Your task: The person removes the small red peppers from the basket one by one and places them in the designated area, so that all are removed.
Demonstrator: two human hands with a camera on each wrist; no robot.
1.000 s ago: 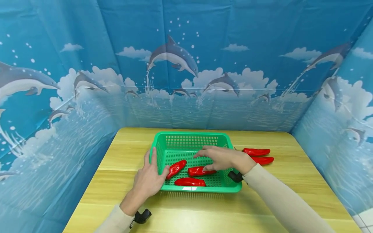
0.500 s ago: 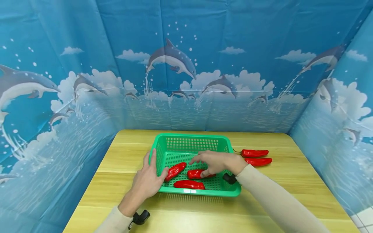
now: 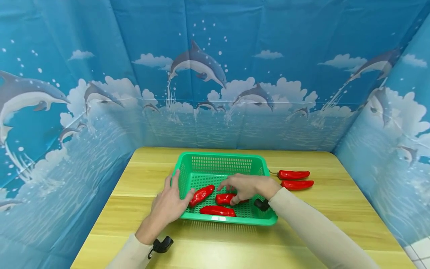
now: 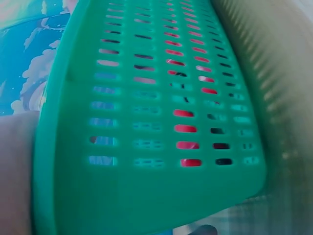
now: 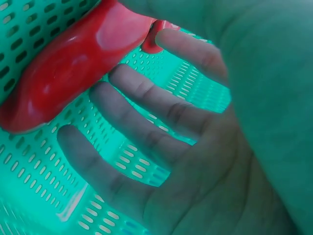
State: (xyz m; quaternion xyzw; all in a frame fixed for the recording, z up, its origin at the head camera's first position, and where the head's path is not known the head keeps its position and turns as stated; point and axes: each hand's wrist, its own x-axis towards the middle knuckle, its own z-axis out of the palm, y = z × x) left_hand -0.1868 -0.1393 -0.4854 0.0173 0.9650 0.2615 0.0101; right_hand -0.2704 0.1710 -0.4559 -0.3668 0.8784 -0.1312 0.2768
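In the head view my left hand [image 3: 168, 203] rests at the left rim of the green basket [image 3: 231, 221], fingers extended along it and thumb inside, near a slanted red pepper [image 3: 202, 195]. The left wrist view shows the basket's slotted wall [image 4: 161, 191] beside part of that hand [image 4: 17, 171]. My right hand [image 3: 246, 186] is inside the basket, over a middle pepper [image 3: 223, 198] that it partly covers. In the right wrist view its fingers [image 5: 132, 122] spread loosely beside a pepper [image 5: 68, 63]; whether the thumb touches it, I cannot tell.
Another red pepper [image 3: 217, 211] lies along the basket's front side. Right of the basket, two peppers [image 3: 293, 175] [image 3: 297, 185] lie on the wooden table [image 3: 322, 216]. A blue dolphin-print curtain [image 3: 215, 123] surrounds the table behind and on both sides.
My right hand has shifted slightly left and lower over the middle pepper, its fingers a little more bent. The left hand stays at the rim. The whole view has moved slightly.
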